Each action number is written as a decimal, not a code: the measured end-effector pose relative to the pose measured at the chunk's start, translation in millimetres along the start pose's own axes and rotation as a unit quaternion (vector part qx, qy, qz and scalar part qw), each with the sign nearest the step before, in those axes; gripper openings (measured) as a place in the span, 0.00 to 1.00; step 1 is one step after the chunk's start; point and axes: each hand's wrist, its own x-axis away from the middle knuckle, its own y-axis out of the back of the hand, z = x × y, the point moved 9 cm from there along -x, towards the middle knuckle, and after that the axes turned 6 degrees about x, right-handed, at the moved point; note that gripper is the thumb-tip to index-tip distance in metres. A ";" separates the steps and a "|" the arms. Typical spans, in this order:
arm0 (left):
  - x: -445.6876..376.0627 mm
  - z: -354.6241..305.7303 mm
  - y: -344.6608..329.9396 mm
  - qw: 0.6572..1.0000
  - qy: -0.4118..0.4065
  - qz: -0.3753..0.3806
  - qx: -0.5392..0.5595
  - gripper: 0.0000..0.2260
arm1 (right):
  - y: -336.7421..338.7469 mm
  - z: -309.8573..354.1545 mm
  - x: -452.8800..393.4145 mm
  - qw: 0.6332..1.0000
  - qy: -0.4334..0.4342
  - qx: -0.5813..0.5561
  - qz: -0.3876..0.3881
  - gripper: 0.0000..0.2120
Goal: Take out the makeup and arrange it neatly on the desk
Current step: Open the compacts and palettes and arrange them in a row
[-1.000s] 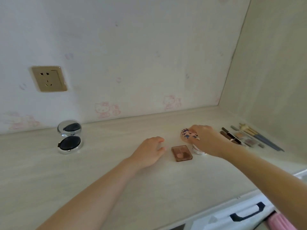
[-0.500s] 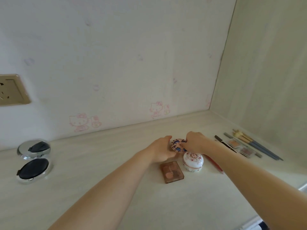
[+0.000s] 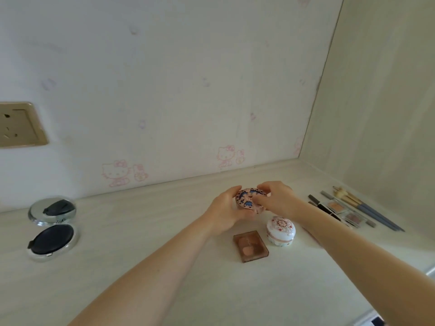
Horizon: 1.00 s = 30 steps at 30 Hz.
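Fingers (image 3: 263, 185) of right hand (image 3: 280, 200) curl over the top of a round pink compact (image 3: 247, 201) with blue pattern; left hand (image 3: 226, 210) cups it from the left and below, fingers wrapped round its edge. Compact sits between both hands, held just above the worktop (image 3: 164, 267), lid closed. Just below: white floral jar (image 3: 280, 229), lid on, beside a brown square palette (image 3: 250, 246), closed. Far left, an open silver cushion compact (image 3: 53, 228) with dark puff inside. Right: 2 small eyeshadow pans (image 3: 346, 211), brushes (image 3: 362, 205).
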 end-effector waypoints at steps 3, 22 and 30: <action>16.3 1.0 26.9 0.996 0.008 -0.051 0.074 0.38 | -1.4 16.0 6.4 0.998 0.016 -0.057 -0.023 0.21; 213.5 46.7 150.1 0.847 0.051 -0.196 0.491 0.16 | -100.4 182.9 130.4 0.940 0.212 -0.268 0.013 0.08; 268.9 69.5 178.8 0.852 0.050 -0.258 0.453 0.18 | -146.7 218.5 161.1 0.927 0.229 -0.297 0.022 0.08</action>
